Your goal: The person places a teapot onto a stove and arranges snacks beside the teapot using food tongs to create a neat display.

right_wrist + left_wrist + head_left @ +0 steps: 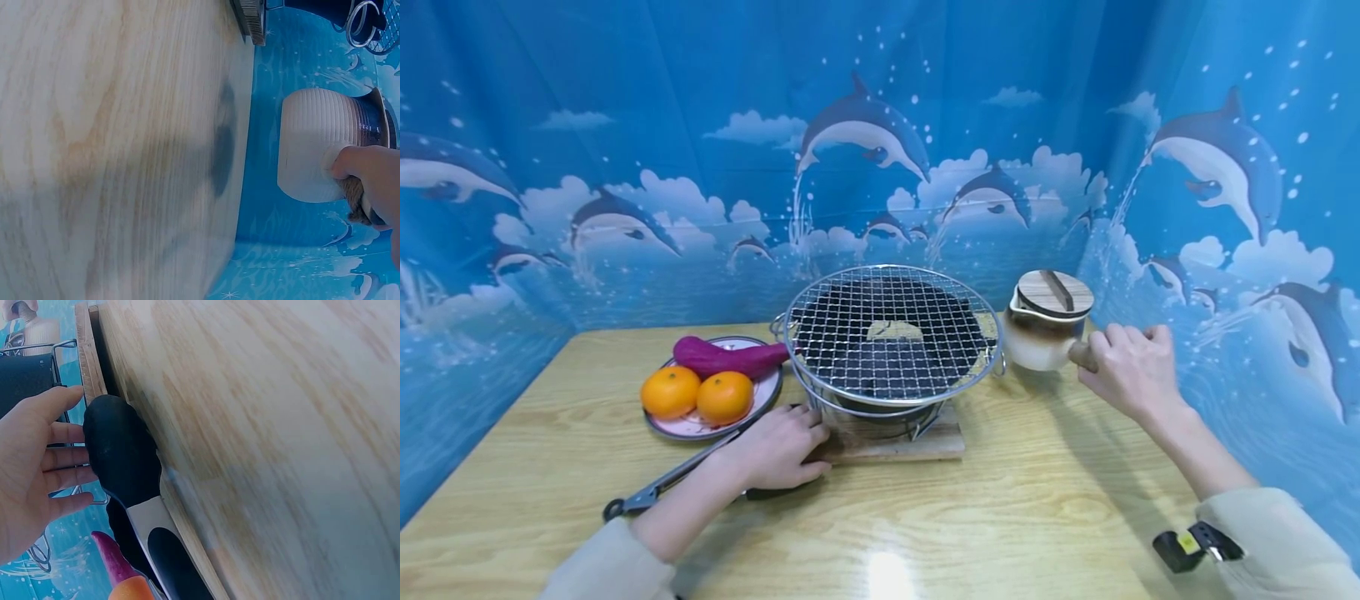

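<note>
My right hand [1126,367] grips the side handle of a brown-and-cream ceramic teapot [1033,333] with a wooden lid [1051,292]. In the right wrist view the teapot [315,147] hangs above the table, apart from its shadow. My left hand [778,450] is at the left end of the wooden base [895,447] under a round tabletop grill. Its fingers [65,456] are loosely extended beside the black heads of a pair of tongs [122,450]. The tongs [658,492] lie slanted on the table, partly hidden under that hand.
A wire mesh rack [891,398] tops the grill in the middle of the table. Left of it, a rimmed plate [681,429] bears two oranges [725,397] and a purple eggplant [722,358]. A blue dolphin curtain [715,167] encloses the table's back and right side.
</note>
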Demonstrator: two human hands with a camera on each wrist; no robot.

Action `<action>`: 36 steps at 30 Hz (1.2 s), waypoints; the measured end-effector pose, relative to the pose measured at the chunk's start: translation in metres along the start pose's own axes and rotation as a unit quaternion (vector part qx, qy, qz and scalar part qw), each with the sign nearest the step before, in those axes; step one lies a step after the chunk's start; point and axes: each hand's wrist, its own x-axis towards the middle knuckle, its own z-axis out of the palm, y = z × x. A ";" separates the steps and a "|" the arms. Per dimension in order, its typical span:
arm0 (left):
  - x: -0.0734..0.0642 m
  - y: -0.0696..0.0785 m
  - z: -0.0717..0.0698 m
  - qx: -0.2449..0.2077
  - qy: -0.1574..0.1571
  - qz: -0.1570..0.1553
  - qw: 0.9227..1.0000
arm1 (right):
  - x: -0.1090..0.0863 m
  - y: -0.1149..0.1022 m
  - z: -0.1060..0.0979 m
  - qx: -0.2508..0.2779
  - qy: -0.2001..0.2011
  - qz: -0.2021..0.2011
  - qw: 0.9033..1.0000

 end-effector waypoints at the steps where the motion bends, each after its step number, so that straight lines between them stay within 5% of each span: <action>1: 0.000 0.000 0.000 0.000 0.000 0.000 1.000 | 0.001 0.000 -0.001 0.000 -0.002 0.000 1.000; 36: 0.000 -0.001 0.001 0.002 -0.006 0.001 1.000 | 0.036 0.006 -0.013 -0.014 0.044 -0.013 0.999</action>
